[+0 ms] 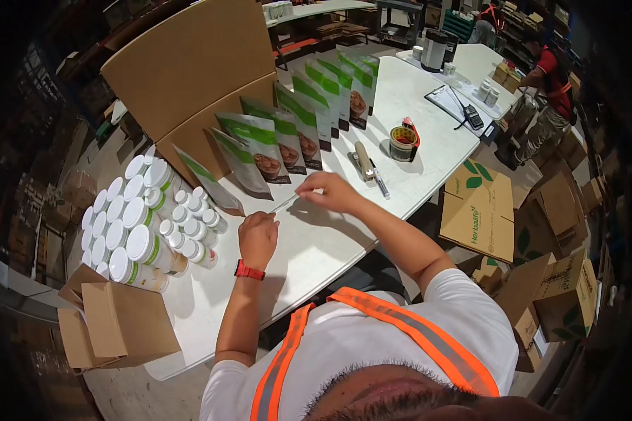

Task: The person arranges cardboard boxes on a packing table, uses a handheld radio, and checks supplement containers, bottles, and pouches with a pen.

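My left hand, with a red watch on its wrist, is low over the white table, its fingers curled closed. My right hand is a little farther right, thumb and fingers pinched together. A thin pale strip or edge runs between the two hands; what it is I cannot make out. Just beyond them stand several green-and-white pouches in a slanting row. One pouch leans near my left hand, beside small white bottles.
Large white-lidded jars crowd the left side. Behind the pouches rises a cardboard box; another box is at the near left. Right of my hands lie a tape roll, a stapler-like tool and a cutter. A person stands far right.
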Demonstrator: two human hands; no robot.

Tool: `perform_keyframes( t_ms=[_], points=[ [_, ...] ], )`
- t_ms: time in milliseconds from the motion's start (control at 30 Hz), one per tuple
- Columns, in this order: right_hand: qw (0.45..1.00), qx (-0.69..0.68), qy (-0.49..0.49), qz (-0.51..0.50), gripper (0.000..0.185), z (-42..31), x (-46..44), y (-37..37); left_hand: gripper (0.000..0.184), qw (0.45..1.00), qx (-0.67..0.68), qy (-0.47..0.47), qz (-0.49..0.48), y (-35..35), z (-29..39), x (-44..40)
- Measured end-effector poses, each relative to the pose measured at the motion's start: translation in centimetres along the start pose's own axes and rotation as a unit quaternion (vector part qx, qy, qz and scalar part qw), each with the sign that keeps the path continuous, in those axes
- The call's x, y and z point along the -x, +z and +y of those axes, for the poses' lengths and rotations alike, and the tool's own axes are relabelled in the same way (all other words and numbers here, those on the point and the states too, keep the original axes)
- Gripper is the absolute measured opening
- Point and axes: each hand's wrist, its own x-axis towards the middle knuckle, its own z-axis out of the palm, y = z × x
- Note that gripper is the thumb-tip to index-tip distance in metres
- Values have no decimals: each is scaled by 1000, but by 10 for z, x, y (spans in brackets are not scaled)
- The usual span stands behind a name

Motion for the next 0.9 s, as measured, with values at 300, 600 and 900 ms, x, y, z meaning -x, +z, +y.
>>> perform_keyframes(
  t_ms=[300,600,900],
  points=[
    [786,-485,-381,-30,35,-171,-1,-164,29,997,-33,19,-61,24,0,12],
    [981,-195,9,-19,22,-143,58,-150,26,998,36,11,43,-71,25,-31],
    [940,-124,-97,301,30,-193,86,-209,22,906,67,212,361,-237,105,-84]
  ],
)
